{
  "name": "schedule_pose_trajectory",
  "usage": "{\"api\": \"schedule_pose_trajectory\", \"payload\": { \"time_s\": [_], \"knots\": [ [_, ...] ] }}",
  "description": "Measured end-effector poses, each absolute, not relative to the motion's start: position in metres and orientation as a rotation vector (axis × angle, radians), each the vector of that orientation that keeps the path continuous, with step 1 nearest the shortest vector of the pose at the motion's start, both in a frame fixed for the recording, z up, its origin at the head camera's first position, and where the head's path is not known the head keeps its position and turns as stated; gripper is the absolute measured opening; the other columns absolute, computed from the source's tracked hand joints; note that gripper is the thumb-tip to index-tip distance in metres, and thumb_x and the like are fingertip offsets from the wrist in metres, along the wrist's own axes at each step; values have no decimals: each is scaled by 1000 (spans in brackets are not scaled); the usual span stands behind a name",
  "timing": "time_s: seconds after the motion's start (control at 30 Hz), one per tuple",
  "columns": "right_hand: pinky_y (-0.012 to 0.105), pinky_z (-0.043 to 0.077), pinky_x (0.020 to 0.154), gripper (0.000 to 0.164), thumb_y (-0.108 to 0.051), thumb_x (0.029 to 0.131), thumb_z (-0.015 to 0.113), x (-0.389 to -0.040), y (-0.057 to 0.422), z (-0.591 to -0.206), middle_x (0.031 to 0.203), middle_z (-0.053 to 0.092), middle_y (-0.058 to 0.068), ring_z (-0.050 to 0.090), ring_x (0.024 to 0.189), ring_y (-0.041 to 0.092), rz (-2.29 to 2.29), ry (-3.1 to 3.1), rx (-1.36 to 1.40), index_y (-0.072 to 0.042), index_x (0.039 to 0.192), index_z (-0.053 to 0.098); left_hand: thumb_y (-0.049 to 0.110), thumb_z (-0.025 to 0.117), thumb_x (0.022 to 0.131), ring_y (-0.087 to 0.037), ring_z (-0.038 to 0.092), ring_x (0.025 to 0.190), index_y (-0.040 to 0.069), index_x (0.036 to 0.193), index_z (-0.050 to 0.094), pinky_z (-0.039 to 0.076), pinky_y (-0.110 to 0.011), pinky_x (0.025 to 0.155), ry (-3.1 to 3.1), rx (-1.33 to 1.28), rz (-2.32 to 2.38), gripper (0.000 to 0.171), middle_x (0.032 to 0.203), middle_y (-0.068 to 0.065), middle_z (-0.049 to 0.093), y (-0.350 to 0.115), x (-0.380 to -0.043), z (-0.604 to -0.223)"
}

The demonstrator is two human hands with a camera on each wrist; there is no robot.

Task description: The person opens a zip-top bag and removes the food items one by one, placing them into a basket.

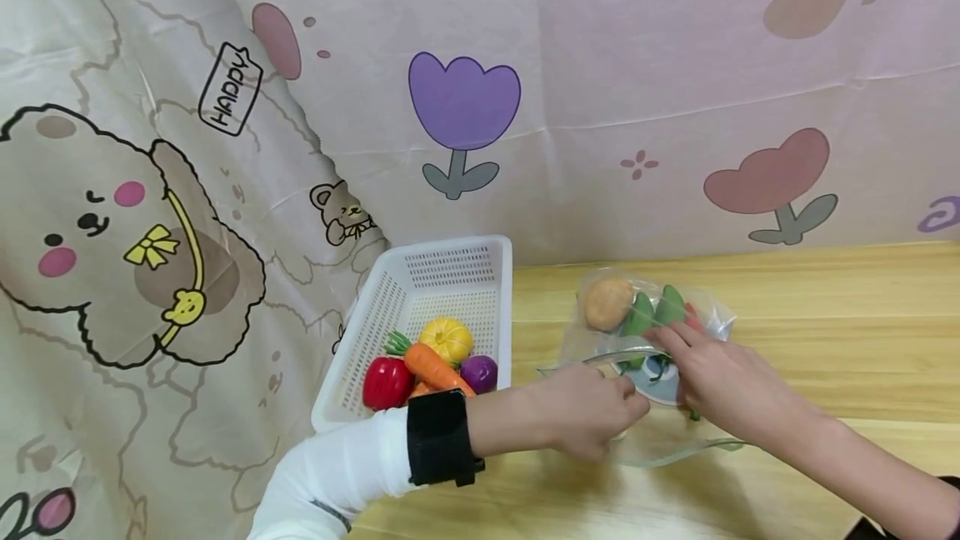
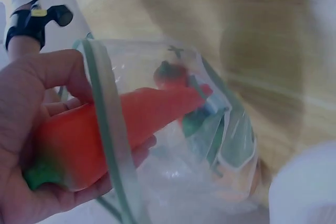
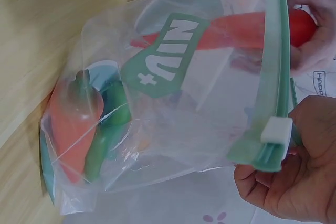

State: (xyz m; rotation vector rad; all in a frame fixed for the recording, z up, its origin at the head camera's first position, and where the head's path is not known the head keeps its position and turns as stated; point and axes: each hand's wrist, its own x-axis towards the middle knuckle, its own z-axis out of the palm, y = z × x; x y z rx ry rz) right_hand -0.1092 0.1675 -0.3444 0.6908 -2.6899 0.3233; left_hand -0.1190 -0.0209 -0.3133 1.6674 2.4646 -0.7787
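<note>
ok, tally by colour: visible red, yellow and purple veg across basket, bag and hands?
Red: 3 (bell pepper in basket, held red pepper, bagged red pepper)
Yellow: 1 (pumpkin)
Purple: 1 (round vegetable)
Total: 5

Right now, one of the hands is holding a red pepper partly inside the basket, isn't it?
Not quite: one of the hands is holding a red pepper, but it's partly inside the bag, not the basket. The left wrist view shows this.
</note>
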Motion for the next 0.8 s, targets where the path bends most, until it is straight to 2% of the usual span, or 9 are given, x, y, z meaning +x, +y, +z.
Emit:
{"api": "schedule_pose_trajectory", "payload": {
  "time_s": [0.03,0.23,0.3,0.47,0.53,0.73,0.8],
  "knots": [
    [27,33,41,60,7,57,68,-110,168,-345,103,62,11,48,52,11,321,-2686,694,-9,114,55,32,56,85,-3,56,78,26,117,50,48,-18,61,2476,1669,-765,33,106,12,58,-23,-119,-311],
    [28,35,40,58,7,57,68,-111,170,-345,104,62,13,59,58,19,307,-2647,716,-7,112,55,38,55,86,-3,57,75,28,110,57,41,-16,52,2563,1873,-642,26,103,15,60,-43,-115,-298],
    [26,34,40,57,9,57,67,-111,171,-345,103,62,13,59,57,18,312,-2629,726,-6,111,56,40,58,86,-3,58,76,27,108,57,42,-14,53,2605,1925,-589,26,101,15,60,-51,-112,-295],
    [23,32,42,55,10,60,64,-111,171,-343,103,62,11,50,53,10,322,-2655,728,-5,112,56,43,64,84,-5,60,91,24,114,56,49,-14,68,2713,1941,-443,36,109,13,63,-72,-108,-290],
    [23,32,41,55,9,60,64,-111,171,-342,104,62,12,47,52,8,322,-2680,721,-6,113,55,39,63,85,-5,60,93,23,111,57,49,-14,70,2753,1943,-355,31,109,13,64,-80,-108,-288],
    [24,31,41,57,9,60,64,-113,169,-345,104,62,12,46,51,8,320,-2694,726,-7,114,56,36,64,85,-4,60,93,23,108,58,49,-14,66,2849,1898,-175,27,107,12,67,-101,-107,-280],
    [23,30,41,57,10,59,63,-113,170,-346,105,63,13,55,57,13,324,-2679,732,-6,113,56,39,64,84,-5,59,91,24,110,59,49,-15,65,2893,1887,-165,31,106,12,68,-108,-109,-279]
  ]
}}
